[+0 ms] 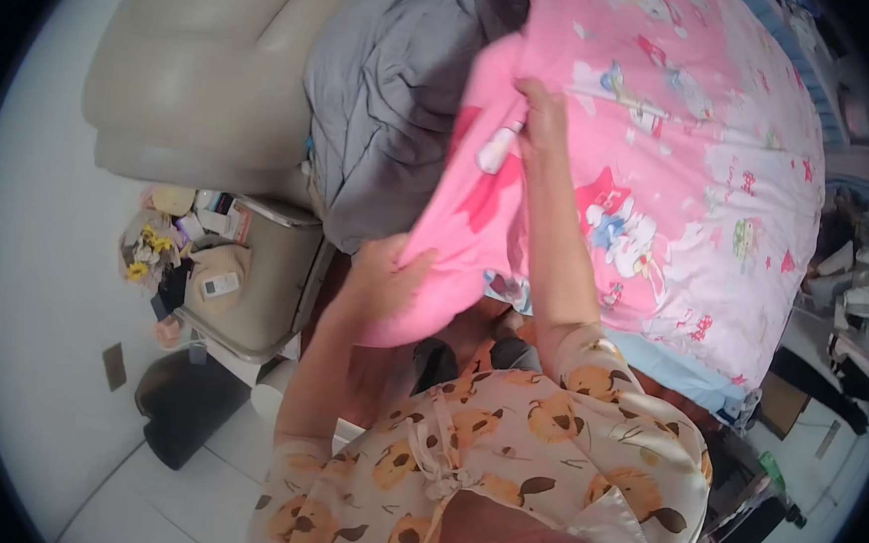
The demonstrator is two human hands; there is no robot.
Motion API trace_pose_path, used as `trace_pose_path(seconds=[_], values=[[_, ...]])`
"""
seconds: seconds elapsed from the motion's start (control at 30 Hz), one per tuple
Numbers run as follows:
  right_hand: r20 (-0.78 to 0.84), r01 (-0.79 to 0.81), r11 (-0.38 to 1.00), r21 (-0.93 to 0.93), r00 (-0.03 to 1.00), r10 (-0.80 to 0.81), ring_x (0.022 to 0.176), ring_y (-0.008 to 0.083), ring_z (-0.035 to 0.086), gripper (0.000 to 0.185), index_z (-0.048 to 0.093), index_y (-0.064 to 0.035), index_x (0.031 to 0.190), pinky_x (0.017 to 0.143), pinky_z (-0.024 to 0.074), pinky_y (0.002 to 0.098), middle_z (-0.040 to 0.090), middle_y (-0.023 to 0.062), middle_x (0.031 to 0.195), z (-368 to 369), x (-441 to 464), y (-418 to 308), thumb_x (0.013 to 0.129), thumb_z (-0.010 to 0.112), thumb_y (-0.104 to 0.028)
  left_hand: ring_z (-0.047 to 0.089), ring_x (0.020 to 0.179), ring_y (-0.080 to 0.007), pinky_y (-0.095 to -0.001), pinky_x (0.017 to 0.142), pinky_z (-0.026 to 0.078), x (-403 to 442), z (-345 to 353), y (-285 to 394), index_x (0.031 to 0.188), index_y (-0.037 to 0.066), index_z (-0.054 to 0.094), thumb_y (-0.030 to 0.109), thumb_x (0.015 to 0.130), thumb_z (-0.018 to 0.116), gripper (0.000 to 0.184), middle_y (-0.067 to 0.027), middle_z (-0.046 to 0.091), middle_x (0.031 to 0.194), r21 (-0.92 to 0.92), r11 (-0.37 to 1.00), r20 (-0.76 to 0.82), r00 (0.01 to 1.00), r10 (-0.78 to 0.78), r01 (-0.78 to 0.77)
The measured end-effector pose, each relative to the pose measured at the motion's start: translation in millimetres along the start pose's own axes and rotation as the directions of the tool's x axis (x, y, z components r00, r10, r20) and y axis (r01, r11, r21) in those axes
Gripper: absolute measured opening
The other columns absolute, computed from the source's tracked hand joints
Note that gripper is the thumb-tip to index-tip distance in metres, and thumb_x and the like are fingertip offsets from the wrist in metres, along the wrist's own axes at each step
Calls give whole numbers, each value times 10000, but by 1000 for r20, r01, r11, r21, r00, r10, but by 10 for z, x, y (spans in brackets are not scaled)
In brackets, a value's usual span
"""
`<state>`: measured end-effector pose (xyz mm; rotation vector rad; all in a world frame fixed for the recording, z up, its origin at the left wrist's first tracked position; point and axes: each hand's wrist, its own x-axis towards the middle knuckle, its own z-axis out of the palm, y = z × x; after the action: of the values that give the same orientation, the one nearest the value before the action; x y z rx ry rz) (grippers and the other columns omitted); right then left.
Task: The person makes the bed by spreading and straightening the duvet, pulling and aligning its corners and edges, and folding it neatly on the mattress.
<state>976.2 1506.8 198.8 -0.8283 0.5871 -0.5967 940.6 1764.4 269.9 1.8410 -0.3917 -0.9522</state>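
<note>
Left hand (389, 281) and right hand (545, 119), grips closed, are holding the seemingly soft, light quilt (694, 178) by its left side.

The blanket (395, 110) lies between the padded furniture (203, 78) at left and the quilt (724, 170) at right.

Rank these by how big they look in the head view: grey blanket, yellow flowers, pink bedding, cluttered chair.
Largest to smallest:
1. Pink bedding
2. Grey blanket
3. Cluttered chair
4. Yellow flowers
</note>
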Motion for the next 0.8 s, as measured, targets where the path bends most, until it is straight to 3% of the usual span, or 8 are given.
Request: trace_pose_path(seconds=[0.1,0.17,0.23,0.3,0.47,0.57,0.63,0.8], values=[[93,-112,923,-367,983,156,838,149,560,376,478,41,1117,765,471,268,575,70,918,203,33,380,789,568,-119,479,513,-35,-242,443,396,299,-384,-462,820,-19,604,167,834,574,189,24,542,598,105,994,-38,999,-29,33],[467,366,678,-637,884,-39,1086,235,497,590,298,-15,1331,938,380,344,525,165,1160,-14,107,1238,838,545,-226,516,596,-63,-251,527,434,624,-714,-940,913,-32,623,161,830,570,216,-8,591,678,102,992,-142,988,-55,70],[609,415,576,-704,770,191,1136,309,463,537,365,-22,1296,970,354,362,482,200,1216,-51,-438,1069,836,549,-230,543,714,-92,-259,638,450,852,-1063,-1651,982,-26,620,164,836,557,247,-28,613,824,24,990,-161,977,-136,142],[683,632,414,-656,730,-33,1094,344,477,467,463,-25,1217,948,370,385,499,190,1179,-457,-880,1320,807,580,-218,555,783,-107,-259,702,451,980,-1116,-1909,1013,-19,610,170,843,547,261,-31,613,925,75,970,-79,971,-226,232],[373,391,93,-916,913,-165,979,296,521,212,615,-74,890,893,382,418,584,118,989,-1970,-1960,845,705,631,-177,574,778,-155,-290,699,450,1308,-1168,-2437,1056,-34,582,249,829,555,364,-147,626,832,647,712,-230,960,-159,273],[2,51,-328,-943,989,146,1098,307,432,554,459,-100,1164,896,347,463,458,109,1171,-2871,-2394,504,661,661,-214,574,821,-422,-418,725,454,1440,-1146,-2659,931,-24,622,289,784,513,363,-262,598,840,649,745,-267,963,36,152],[123,68,-691,-720,992,-31,1065,299,434,499,419,-91,1215,867,348,503,441,129,1150,-3417,-2548,608,742,546,-190,575,819,-418,-438,738,447,1549,-1088,-2765,924,-20,624,303,793,488,375,-260,600,834,727,663,-326,940,103,180],[-65,-57,-581,-812,998,-8,1013,264,502,290,484,-72,1039,841,386,432,551,115,1019,-3889,-2283,709,754,495,-125,570,862,-422,-460,780,431,1707,-1113,-2718,928,-15,631,345,833,392,442,-253,609,873,787,536,-396,917,58,306]])
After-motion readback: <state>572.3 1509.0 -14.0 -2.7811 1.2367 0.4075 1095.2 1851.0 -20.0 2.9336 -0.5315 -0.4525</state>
